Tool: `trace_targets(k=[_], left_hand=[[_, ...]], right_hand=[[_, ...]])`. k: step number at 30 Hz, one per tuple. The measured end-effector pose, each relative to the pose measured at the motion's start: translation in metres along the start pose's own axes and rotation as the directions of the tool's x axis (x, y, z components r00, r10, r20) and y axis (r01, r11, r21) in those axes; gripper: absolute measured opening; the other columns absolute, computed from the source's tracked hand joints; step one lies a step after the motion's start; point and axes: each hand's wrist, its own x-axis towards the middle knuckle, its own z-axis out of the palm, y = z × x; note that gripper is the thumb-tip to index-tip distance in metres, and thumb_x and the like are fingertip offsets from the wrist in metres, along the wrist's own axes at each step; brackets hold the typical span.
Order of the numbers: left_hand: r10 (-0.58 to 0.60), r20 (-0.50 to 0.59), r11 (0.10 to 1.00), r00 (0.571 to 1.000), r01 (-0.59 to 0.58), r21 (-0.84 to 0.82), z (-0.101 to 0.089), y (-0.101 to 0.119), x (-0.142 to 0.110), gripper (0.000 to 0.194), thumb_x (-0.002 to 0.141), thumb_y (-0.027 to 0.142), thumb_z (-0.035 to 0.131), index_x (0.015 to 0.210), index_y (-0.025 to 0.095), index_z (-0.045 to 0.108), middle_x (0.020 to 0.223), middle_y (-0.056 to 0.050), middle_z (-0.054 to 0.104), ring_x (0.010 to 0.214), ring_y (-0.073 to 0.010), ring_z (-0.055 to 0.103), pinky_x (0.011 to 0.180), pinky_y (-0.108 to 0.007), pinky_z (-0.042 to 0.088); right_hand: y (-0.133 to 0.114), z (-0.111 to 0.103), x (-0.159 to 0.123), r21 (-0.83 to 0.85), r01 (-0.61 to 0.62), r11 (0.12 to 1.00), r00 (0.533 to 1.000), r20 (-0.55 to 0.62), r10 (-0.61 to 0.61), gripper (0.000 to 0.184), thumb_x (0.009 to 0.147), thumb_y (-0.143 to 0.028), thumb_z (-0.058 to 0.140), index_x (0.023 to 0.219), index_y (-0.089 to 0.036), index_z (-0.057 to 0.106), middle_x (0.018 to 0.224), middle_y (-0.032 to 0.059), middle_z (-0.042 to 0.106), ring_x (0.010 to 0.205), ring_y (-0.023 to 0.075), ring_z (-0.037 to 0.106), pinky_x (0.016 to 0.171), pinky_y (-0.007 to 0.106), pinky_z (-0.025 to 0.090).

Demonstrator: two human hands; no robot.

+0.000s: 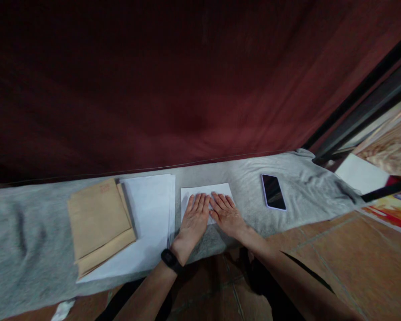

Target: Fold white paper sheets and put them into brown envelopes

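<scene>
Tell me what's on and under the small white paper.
The left hand and right hand lie flat on the small white paper, which rests on gray cloth. Whatever is directly beneath it is covered from view.

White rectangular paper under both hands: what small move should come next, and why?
Perhaps slide the bare left hand and bare right hand forward, smoothing the white rectangular paper: both hands lie flat on it, leaving its far edge uncovered.

Free cloth [250,191] between paper [203,188] and phone [273,191]
</scene>
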Motion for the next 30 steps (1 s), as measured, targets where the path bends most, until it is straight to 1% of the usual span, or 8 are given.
trace_targets(k=[3,7,13,17,22,25,27,30], left_hand=[[0.002,0.0,1.0,1.0,-0.002,-0.002,-0.001,-0.001,0.0,0.059,0.093,0.011,0.029,0.152,0.011,0.034,0.154,-0.016,0.044,0.148,-0.0231,0.033,0.125,-0.052,0.014],[-0.005,0.006,1.0,1.0,0.005,-0.011,-0.001,-0.001,0.0,0.057,0.094,0.011,0.029,0.151,0.009,0.036,0.153,-0.019,0.045,0.146,-0.0245,0.035,0.125,-0.052,0.013],[-0.038,0.0,0.998,0.999,0.038,-0.04,-0.002,0.0,-0.002,0.054,0.097,0.015,0.028,0.15,0.011,0.038,0.156,-0.016,0.041,0.147,-0.0253,0.034,0.123,-0.054,0.018],[-0.11,-0.003,0.989,0.994,0.109,-0.104,0.0,-0.001,-0.004,0.052,0.099,0.023,0.031,0.15,0.014,0.04,0.157,-0.013,0.041,0.148,-0.0255,0.033,0.122,-0.051,0.024],[-0.222,-0.022,0.966,0.975,0.217,-0.139,0.008,-0.006,-0.009,0.055,0.099,0.032,0.036,0.15,0.012,0.039,0.156,-0.015,0.041,0.148,-0.0263,0.033,0.121,-0.05,0.025],[-0.266,-0.022,0.957,0.964,0.261,-0.128,0.008,-0.006,-0.013,0.057,0.098,0.033,0.036,0.149,0.008,0.04,0.156,-0.018,0.04,0.147,-0.0288,0.034,0.121,-0.05,0.025],[-0.272,-0.024,0.956,0.962,0.267,-0.119,0.004,-0.005,-0.012,0.057,0.099,0.033,0.035,0.148,0.005,0.042,0.155,-0.02,0.041,0.146,-0.0309,0.036,0.12,-0.051,0.027],[-0.265,-0.057,0.957,0.963,0.256,-0.134,-0.004,-0.002,-0.005,0.055,0.098,0.03,0.034,0.148,0.006,0.043,0.155,-0.02,0.041,0.144,-0.0317,0.038,0.118,-0.052,0.03]], right_hand=[[0.004,-0.001,-0.002,-0.021,0.001,1.0,1.0,-0.001,-0.001,0.053,0.103,-0.038,0.043,0.154,-0.025,0.038,0.162,0.0044,0.028,0.15,0.0265,0.026,0.122,0.049,0.02],[0.011,-0.002,-0.005,-0.04,0.011,0.999,1.0,-0.006,-0.011,0.054,0.103,-0.04,0.042,0.155,-0.024,0.035,0.162,0.0052,0.027,0.15,0.0266,0.026,0.122,0.049,0.02],[0.027,-0.007,-0.008,-0.045,-0.031,0.998,0.999,0.005,0.031,0.056,0.103,-0.042,0.042,0.154,-0.021,0.037,0.162,0.008,0.029,0.149,0.0266,0.027,0.122,0.049,0.021],[0.037,-0.011,-0.011,-0.052,-0.07,0.996,0.998,-0.008,0.07,0.056,0.103,-0.041,0.042,0.154,-0.02,0.037,0.161,0.0086,0.031,0.148,0.0273,0.029,0.122,0.049,0.02],[0.045,-0.016,-0.012,-0.041,-0.125,0.991,0.992,-0.022,0.124,0.055,0.102,-0.038,0.044,0.154,-0.02,0.038,0.159,0.0087,0.034,0.147,0.0278,0.031,0.122,0.051,0.02],[0.043,-0.021,-0.01,-0.046,-0.162,0.986,0.986,-0.044,0.16,0.054,0.1,-0.033,0.045,0.151,-0.014,0.041,0.158,0.0122,0.037,0.146,0.0293,0.033,0.122,0.051,0.019],[0.035,-0.024,-0.006,-0.044,-0.176,0.983,0.983,-0.065,0.173,0.053,0.101,-0.03,0.043,0.15,-0.01,0.043,0.158,0.0147,0.036,0.147,0.0298,0.032,0.122,0.05,0.019],[0.016,-0.024,0.002,0.005,-0.107,0.994,0.991,-0.077,0.108,0.052,0.102,-0.031,0.04,0.151,-0.013,0.041,0.16,0.0119,0.033,0.148,0.0279,0.029,0.122,0.049,0.021]])
